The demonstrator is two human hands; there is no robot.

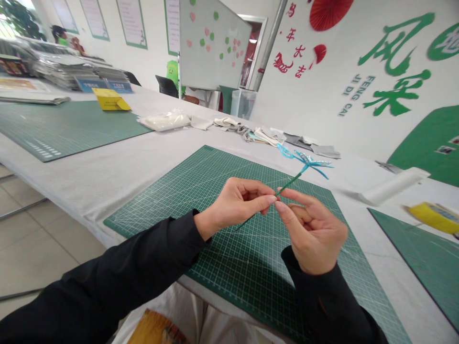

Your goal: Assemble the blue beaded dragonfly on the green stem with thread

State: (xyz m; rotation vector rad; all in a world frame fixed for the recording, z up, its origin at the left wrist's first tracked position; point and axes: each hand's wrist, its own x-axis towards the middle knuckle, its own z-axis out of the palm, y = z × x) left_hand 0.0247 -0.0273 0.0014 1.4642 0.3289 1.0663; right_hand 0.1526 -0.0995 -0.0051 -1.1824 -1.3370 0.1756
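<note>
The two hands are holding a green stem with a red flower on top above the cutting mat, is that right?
No: the head view shows the flower is blue, not red. The left hand and right hand do hold the green stem above the cutting mat.

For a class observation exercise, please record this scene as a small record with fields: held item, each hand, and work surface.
Held item: green twisted pipe-cleaner stem topped with sparkly blue loops
Left hand: bare left hand, pinching the stem
Right hand: bare right hand, pinching the stem
Work surface: green gridded cutting mat, beneath both hands
</note>
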